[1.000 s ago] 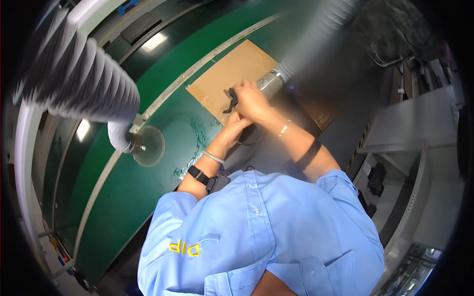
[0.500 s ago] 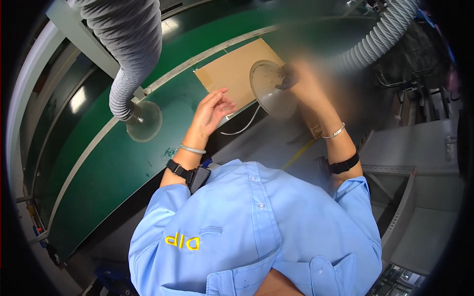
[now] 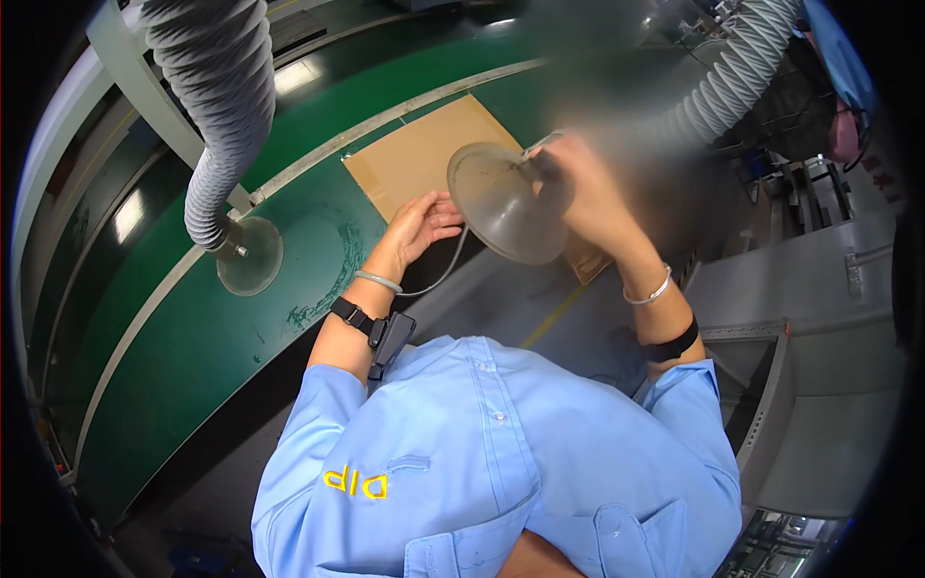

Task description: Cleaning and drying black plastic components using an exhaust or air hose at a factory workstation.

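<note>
The left hand (image 3: 419, 229) had moved in toward the fume-extraction hood (image 3: 506, 207), narrowing the gap that stood between them half a second earlier; the camera's view had shifted a little too. The hood, a translucent cone with a round rim, was held up between the two hands, tilted, covering part of the brown cardboard sheet (image 3: 414, 159) in view. The sheet lay on the green work surface (image 3: 308, 241).

The right hand (image 3: 588, 183) was curled around the dark neck (image 3: 549, 178) behind the cone, though blur hid its fingertips. The left fingers were slightly bent and a little apart, pinching nothing, right by the rim; whether they touched it could not be told. A thin grey cable (image 3: 451, 270) curved below them.

The cone looked thin-walled, light and stiff, probably smooth enough to slip and apt to crack if squeezed at the edge. The ridged grey hose (image 3: 718, 106) looked flexible, and would likely tug on the hood. The neck seemed the surest hold, with the other palm lightly steadying the rim.
</note>
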Demonstrator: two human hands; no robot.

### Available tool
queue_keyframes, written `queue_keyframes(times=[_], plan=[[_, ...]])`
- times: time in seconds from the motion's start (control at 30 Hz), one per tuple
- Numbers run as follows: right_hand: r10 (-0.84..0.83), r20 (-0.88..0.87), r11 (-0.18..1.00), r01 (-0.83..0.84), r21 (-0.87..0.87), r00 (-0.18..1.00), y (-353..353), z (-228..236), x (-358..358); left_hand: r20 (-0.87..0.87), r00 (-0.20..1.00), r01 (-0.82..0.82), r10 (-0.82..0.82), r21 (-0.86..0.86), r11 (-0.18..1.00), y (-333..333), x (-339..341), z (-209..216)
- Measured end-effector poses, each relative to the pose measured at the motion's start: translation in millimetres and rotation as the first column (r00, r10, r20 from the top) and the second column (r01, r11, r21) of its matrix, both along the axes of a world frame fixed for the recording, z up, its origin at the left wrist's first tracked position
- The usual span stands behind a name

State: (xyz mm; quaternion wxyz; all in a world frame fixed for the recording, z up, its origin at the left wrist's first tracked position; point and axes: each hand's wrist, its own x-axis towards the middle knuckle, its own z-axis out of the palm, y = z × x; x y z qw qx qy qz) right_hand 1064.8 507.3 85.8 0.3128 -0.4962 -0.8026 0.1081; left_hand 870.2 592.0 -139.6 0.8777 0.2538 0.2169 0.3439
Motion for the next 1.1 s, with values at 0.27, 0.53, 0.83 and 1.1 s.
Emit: queue_keyframes(times=[0.27,0.53,0.83,1.1], plan=[[0.132,0.09,0.99,-0.135,0.027,0.987,-44.5,-21.8,-1.7,0.068,0.952,0.298,-0.297,-0.008,0.954,-2.9,38.1,24.4],[0.118,0.177,0.993,-0.113,-0.035,0.977,-80.2,-38.2,-12.0,0.337,0.759,0.617,-0.557,-0.102,0.78,-30.2,66.4,48.2],[-0.296,-0.566,0.945,0.149,-0.291,0.77,-116.4,-31.1,-10.8,0.276,0.621,0.773,-0.733,-0.066,0.63,-43.3,66.3,42.7],[-0.559,-0.484,0.778,0.628,-0.026,0.673,-100.5,-93.0,17.3,0.153,0.781,0.621,-0.605,-0.099,0.777,-56.5,77.9,74.2]])
